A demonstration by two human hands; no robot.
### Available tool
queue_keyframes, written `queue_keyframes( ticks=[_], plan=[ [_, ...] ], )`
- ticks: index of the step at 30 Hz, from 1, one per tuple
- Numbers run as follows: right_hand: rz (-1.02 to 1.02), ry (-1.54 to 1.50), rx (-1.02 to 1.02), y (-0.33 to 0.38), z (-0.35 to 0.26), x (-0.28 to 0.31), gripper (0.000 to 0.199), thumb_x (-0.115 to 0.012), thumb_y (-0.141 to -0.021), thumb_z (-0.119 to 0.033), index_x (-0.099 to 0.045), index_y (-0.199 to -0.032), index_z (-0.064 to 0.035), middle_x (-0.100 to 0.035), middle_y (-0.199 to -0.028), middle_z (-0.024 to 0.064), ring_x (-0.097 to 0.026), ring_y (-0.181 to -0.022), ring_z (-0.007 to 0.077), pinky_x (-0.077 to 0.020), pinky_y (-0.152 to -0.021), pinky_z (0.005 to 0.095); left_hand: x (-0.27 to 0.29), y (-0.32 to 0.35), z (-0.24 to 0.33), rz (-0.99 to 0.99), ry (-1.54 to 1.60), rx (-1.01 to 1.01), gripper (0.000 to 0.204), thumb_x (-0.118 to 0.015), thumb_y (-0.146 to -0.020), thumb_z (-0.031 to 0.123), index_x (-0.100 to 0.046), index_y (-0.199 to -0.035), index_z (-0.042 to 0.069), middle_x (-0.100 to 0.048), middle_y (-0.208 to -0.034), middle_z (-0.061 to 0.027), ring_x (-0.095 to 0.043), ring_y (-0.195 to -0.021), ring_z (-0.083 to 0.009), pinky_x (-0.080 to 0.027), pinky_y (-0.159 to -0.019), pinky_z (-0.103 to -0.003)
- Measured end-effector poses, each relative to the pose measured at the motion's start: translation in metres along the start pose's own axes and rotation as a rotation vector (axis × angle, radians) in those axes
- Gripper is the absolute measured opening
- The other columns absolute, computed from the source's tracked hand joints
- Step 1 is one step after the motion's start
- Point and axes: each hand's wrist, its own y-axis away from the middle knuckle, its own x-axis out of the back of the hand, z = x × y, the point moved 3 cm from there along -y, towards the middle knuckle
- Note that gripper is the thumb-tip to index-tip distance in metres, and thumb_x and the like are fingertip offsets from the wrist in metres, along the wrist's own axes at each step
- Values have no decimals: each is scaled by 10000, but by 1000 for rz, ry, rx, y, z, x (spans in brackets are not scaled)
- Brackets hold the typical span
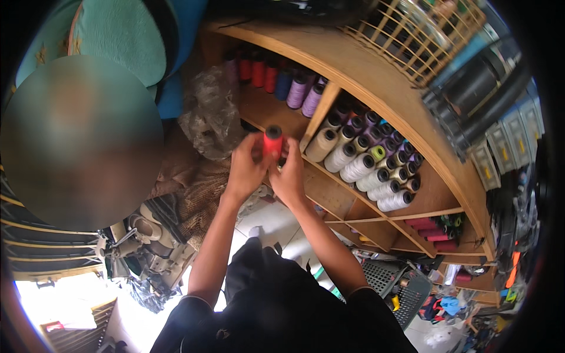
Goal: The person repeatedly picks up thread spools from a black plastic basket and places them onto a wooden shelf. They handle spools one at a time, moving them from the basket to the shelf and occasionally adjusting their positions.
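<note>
Between my two hands is a red spool of thread (272, 143) with a dark top, held upright in front of the shelf. My left hand (247, 163) grips its left side with bent fingers. On the other side, my right hand (288, 176) closes on the lower part, its thumb against the thread. Just beyond stands a wooden shelf (268, 109) whose left compartment holds red, blue and purple spools (298, 91). Several white and cream spools (356, 169) lie in rows in the compartment to the right, with darker and purple ones behind them.
A clear plastic bag (212, 112) hangs at the shelf's left end. Brown woven cloth (203, 203) and a sewing machine (150, 232) are to my left. On the shelf top sits a wicker basket (406, 44). A dark perforated crate (385, 276) stands on the floor at right.
</note>
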Motion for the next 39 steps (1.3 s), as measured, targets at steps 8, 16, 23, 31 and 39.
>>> queue_keyframes(
  ticks=[8, 16, 23, 31, 39],
  plan=[
    [432, 229, -5, -72, 32, -35, 503, -621, -828, -18, -410, -1274, 80, -491, -1168, 257, -523, -1083, 412, -400, -962, 460, -16, -110, -39, -128, 8, 2, 423, -723, -761, 18, -578, -1156, -31, -694, -1027, -195, -683, -971, -296, -536, -851, -392],
    [265, 100, -10, -104, 51, -68, 402, -569, -853, -15, -493, -1246, 20, -540, -1173, 248, -539, -1099, 407, -429, -954, 446, 11, -129, -75, 94, -65, -7, 402, -677, -789, -2, -585, -1180, -29, -649, -1092, -191, -652, -996, -282, -528, -858, -365],
    [159, 62, 23, -145, 51, -109, 411, -596, -828, -21, -515, -1231, -13, -567, -1173, 225, -568, -1083, 399, -464, -922, 431, 48, -145, -88, 304, -84, 21, 394, -643, -854, 17, -547, -1228, -63, -624, -1125, -172, -613, -1022, -238, -522, -859, -333],
    [123, -27, 61, -175, 46, -142, 384, -623, -832, -73, -538, -1202, -12, -551, -1178, 236, -554, -1090, 430, -462, -922, 464, 77, -157, -84, 504, -161, 281, 377, -683, -849, 65, -604, -1198, -54, -673, -1101, -158, -645, -1002, -232, -487, -909, -324],
    [165, -94, 68, -191, 57, -164, 354, -663, -808, -52, -559, -1140, 15, -587, -1120, 227, -587, -1038, 412, -489, -871, 442, 85, -179, -103, 545, -588, 144, 308, -652, -881, 197, -674, -1140, 30, -688, -1128, -130, -658, -991, -252, -483, -902, -346]
  ],
)
